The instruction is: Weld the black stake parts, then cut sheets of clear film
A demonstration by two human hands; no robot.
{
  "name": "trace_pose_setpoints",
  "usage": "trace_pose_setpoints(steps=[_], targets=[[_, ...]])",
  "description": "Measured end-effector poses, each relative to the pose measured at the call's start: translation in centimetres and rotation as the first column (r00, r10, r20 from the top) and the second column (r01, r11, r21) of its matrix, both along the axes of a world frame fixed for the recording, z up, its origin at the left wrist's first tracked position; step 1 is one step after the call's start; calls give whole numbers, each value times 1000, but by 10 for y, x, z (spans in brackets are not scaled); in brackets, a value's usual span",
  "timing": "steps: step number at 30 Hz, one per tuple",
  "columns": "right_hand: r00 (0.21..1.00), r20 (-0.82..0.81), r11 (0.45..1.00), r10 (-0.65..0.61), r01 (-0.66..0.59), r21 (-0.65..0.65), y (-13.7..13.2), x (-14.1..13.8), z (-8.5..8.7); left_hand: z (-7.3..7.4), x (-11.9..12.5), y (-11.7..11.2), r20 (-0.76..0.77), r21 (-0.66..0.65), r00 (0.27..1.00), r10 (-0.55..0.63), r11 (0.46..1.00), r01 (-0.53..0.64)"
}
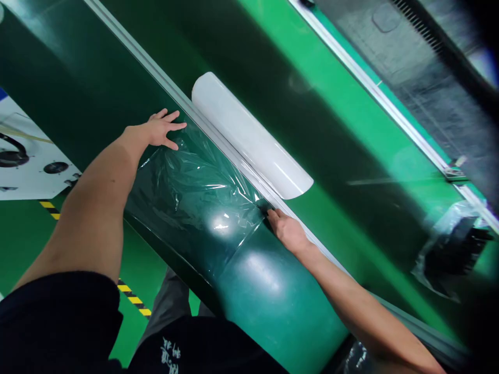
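Note:
A sheet of clear plastic film point(195, 192) lies wrinkled over the green tabletop point(273, 296), glossy with reflections. My left hand point(163, 129) rests with spread fingers at the film's far left corner. At its far right corner, my right hand point(286, 228) has its fingers together on the film's edge beside the metal rail; whether they pinch it is hard to make out. Just across the rail lies a thick white roll point(249, 135), and the film's far edge runs along the rail near it.
A long metal rail point(163, 78) divides the green surface. A black bundle in clear plastic point(452, 244) lies at the far right. At left stands a white machine panel point(35, 156) with knobs. Yellow-black tape point(134, 300) marks the green floor.

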State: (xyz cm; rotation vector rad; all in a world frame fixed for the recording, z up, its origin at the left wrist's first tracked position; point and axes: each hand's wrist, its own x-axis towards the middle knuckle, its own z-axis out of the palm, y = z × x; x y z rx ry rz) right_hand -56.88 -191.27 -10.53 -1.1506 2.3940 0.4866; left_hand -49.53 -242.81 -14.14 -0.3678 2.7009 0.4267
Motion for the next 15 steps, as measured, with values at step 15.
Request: trace_pose_setpoints(steps=[15], targets=[[993,60,992,-102,98,74,81,13,9,-10,-2,-12,31,-57,998,-46,997,48]])
